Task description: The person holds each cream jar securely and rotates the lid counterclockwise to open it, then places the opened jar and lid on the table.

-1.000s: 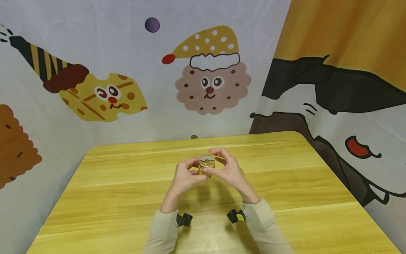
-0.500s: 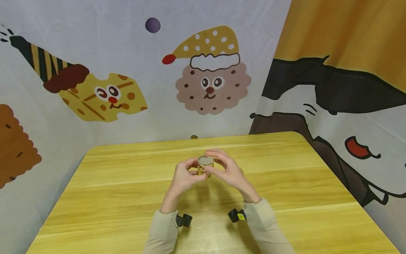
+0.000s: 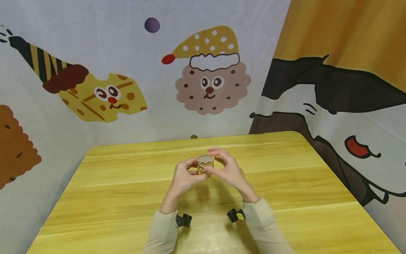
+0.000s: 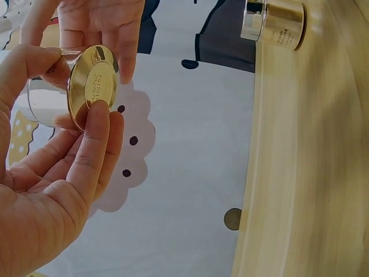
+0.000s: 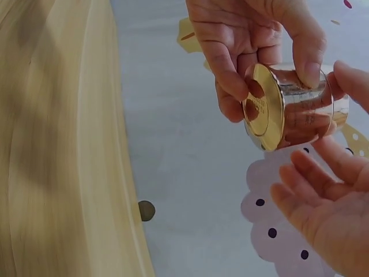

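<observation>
Holds a gold jar (image 5: 297,104) in the left hand (image 3: 185,176), gripped with thumb on the side wall and fingers at the base. Close to upright, above the tabletop (image 3: 127,190) and not touching it. Shows a stamped code on the base in the left wrist view. Touches the jar near its lid (image 3: 205,160) with the thumb of the right hand (image 3: 229,173), with the other fingers spread loose, not wrapped; cannot confirm fingertip contact on the far side. Judged to be at the turning or seating of the lid. Appears to call next for a full right-hand hold on the lid against a steady left. Note a second jar (image 4: 282,23) upright on the tabletop to the right, mostly hidden in the head view; calls for care in any sideways sweep. On edges, allows wide room at left, less depth toward the far edge and backdrop (image 3: 123,35), wide room again past the second jar.
</observation>
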A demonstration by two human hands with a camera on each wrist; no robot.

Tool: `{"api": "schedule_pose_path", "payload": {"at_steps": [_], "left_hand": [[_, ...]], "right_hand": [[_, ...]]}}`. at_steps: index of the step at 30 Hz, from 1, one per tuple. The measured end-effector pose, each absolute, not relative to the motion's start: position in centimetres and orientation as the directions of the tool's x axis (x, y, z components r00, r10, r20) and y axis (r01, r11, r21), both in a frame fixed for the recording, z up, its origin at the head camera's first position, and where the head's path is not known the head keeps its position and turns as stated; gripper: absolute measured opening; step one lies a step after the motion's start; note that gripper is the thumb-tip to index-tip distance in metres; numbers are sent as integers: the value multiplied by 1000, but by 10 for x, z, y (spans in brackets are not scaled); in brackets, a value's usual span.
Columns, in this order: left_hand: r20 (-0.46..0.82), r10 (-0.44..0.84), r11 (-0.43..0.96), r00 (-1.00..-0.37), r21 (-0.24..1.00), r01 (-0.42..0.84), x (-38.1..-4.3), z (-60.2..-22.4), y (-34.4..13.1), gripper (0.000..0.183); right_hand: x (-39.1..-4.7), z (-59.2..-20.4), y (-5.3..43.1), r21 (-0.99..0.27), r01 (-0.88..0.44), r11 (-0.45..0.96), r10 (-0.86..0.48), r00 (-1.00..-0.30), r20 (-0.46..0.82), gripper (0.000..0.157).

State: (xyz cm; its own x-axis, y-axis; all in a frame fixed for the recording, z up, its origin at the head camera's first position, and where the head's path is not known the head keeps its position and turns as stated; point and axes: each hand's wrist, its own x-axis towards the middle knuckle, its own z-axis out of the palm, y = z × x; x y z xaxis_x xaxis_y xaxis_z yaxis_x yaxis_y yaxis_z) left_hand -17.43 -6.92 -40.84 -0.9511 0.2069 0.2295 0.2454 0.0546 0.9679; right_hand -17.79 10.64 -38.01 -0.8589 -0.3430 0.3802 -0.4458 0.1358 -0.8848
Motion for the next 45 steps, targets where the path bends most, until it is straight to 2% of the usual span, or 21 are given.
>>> {"api": "schedule_pose_path", "payload": {"at_steps": [4, 7, 12, 16, 20, 27, 32, 39, 45], "left_hand": [[238, 207, 58, -949, 965, 255, -174, -408, -69, 39], [241, 208, 58, -948, 964, 258, -174, -409, -70, 38], [233, 200, 52, -952, 967, 248, -174, -409, -69, 38], [228, 203, 53, -952, 968, 243, -174, -409, -69, 38], [224, 201, 57, -953, 969, 240, -173, -408, -70, 40], [245, 201, 71, -949, 962, 263, -172, -409, -70, 42], [234, 200, 61, -951, 966, 251, -173, -409, -70, 42], [211, 201, 62, -957, 972, 227, -174, -409, -71, 42], [201, 205, 91, -958, 971, 223, -163, -388, -70, 39]], "right_hand": [[-184, -391, 111, -869, -480, 118, -402, -823, 400, 39], [-181, -385, 109, -859, -498, 119, -416, -810, 412, 43], [-169, -365, 101, -873, -462, 158, -362, -850, 384, 46], [-171, -369, 101, -875, -460, 150, -335, -856, 393, 40], [-180, -385, 104, -861, -490, 135, -350, -837, 421, 37], [-185, -395, 108, -825, -553, 117, -430, -777, 460, 44], [-182, -390, 105, -849, -502, 164, -382, -826, 415, 51], [-171, -369, 100, -866, -471, 168, -348, -850, 395, 38], [-181, -387, 104, -845, -517, 137, -385, -814, 436, 39]]}}
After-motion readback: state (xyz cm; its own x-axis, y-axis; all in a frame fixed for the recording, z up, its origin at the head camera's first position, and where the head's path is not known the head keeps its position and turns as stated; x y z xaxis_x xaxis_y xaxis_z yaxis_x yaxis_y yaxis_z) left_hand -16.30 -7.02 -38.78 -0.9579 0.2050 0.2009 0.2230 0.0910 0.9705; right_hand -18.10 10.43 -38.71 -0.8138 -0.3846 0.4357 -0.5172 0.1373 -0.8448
